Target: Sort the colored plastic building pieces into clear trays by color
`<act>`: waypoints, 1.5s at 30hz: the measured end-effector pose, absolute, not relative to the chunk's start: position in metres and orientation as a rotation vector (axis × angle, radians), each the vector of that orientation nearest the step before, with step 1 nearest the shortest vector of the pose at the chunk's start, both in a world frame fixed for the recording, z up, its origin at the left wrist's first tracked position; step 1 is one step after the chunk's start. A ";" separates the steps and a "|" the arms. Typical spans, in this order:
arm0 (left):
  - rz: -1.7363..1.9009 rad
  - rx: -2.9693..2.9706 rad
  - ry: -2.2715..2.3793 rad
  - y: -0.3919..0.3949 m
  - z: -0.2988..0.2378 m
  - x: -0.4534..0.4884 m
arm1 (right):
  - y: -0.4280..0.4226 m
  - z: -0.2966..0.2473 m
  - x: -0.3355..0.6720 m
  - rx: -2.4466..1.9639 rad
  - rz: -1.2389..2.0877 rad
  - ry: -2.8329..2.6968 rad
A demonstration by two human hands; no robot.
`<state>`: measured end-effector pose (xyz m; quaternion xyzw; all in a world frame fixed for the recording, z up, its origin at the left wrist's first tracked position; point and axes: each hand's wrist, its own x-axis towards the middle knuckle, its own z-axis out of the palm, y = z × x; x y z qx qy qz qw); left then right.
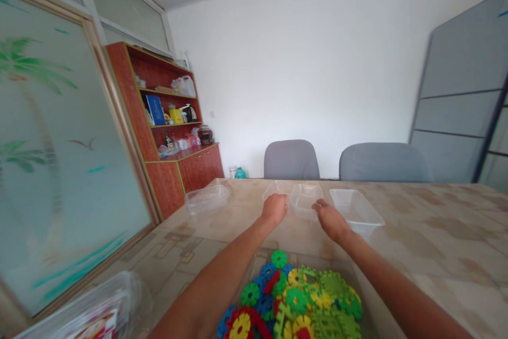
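My left hand (275, 209) is closed at the near rim of a clear plastic container (275, 189), which it partly hides. My right hand (332, 219) pinches the right side of another clear plastic container (306, 195), just beside the first. Farther right stands a deeper clear container (355, 207), close to my right wrist. Between my forearms lies a heap of plastic gear-shaped building pieces (297, 299) in green, yellow, blue and red. The container around the heap is hard to make out.
Another clear container (207, 199) stands on the left of the patterned table (428, 233). Stacked clear plastic (99, 307) with a printed label sits at the near left. Two grey chairs (291, 160) stand beyond the far edge. A wooden shelf cabinet (166, 117) is behind, left.
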<state>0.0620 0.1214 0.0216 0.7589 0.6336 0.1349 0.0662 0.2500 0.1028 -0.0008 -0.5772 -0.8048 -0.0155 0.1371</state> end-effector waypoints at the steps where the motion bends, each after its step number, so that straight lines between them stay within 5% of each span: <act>1: 0.406 2.321 1.891 0.121 0.022 0.065 | 0.103 -0.002 0.252 -1.696 -0.055 -2.327; 14: 0.272 2.437 1.895 0.100 0.029 0.063 | 0.037 0.010 0.238 -1.178 -0.001 -2.466; 24: 0.158 2.608 1.645 0.123 0.035 0.056 | 0.050 0.009 0.336 -1.762 -0.393 -2.164; 31: 0.219 2.714 1.434 0.133 0.032 0.069 | 0.036 0.005 0.376 -1.672 -0.478 -2.340; 45: 0.386 2.564 1.783 0.107 0.022 0.100 | 0.026 -0.010 0.365 -1.625 -0.583 -2.248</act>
